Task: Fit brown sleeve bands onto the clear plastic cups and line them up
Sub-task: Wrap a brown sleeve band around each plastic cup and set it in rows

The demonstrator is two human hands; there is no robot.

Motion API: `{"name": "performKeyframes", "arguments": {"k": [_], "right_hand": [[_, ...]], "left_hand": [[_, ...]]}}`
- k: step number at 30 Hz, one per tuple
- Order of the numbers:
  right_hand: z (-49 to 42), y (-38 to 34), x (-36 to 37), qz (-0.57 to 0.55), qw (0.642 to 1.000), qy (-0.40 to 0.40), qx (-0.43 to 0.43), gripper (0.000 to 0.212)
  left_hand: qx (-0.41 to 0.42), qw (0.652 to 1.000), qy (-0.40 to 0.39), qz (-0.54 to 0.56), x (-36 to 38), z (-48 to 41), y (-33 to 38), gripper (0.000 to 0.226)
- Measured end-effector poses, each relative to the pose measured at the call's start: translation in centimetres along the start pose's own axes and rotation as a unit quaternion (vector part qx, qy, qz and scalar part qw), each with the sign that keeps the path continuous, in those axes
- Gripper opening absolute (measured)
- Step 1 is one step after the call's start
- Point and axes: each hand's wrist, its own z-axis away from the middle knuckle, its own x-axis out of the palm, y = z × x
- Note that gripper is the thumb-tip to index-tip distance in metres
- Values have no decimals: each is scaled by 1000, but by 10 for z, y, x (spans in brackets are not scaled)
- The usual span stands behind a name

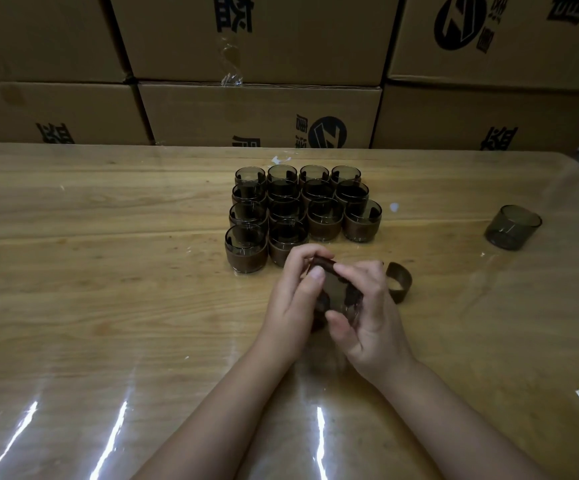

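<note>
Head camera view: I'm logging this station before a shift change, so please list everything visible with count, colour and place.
Banded cups: fourteen, smoky clear with brown bands, block at mid table; front row has two.
Bare cup: one, smoky clear, alone at the table's far right.
Loose band: one, brown, on the table beside the right hand.
Held cup: one, smoky clear, between both hands, a brown band at its far end.
Table: one, light wood under clear film.
Cardboard boxes: several, tan with black print, stacked behind.
Left hand: grips Held cup.
Right hand: grips Held cup.
</note>
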Motion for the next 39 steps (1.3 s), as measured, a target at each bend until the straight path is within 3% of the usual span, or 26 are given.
{"name": "performKeyframes", "arguments": {"k": [3, 5, 8, 10, 13, 17, 20, 25, 27, 30, 33, 39], "right_hand": [[-1, 5, -4, 99, 993, 15, -55, 44], [0, 7, -4, 127, 989, 22, -77, 40], [1, 1, 3, 33, 998, 43, -39, 36], [2, -9, 8, -88, 993, 64, 55, 32], [1, -21, 11, -274, 926, 71, 251, 27], [-2, -17, 10, -431, 806, 65, 400, 27], [-5, -18, 10, -524, 728, 67, 437, 37], [-3, -21, 13, -575, 662, 45, 479, 51], [-3, -19, 11, -537, 690, 22, 485, 52], [-3, -14, 5, -397, 815, -12, 421, 44], [2, -9, 3, -286, 904, -16, 318, 41], [8, 1, 2, -113, 979, -13, 170, 43]], "left_hand": [[-95, 993, 13, 70, 3, -1, -1, 53], [-109, 992, 17, 69, 3, 0, -4, 57], [-46, 999, 10, 4, 9, 6, -9, 42], [-18, 998, 24, -52, 13, 11, -13, 37], [20, 987, 41, -154, 11, 15, -16, 35], [81, 959, 20, -272, 3, 13, -18, 45], [143, 929, 32, -339, 2, 11, -16, 49], [190, 916, 48, -349, 4, 10, -13, 49], [198, 916, 50, -346, 4, 10, -13, 49], [222, 926, 43, -302, 4, 10, -14, 45], [226, 947, 27, -225, 6, 10, -16, 37], [151, 977, 20, -146, 7, 9, -21, 27]]}}
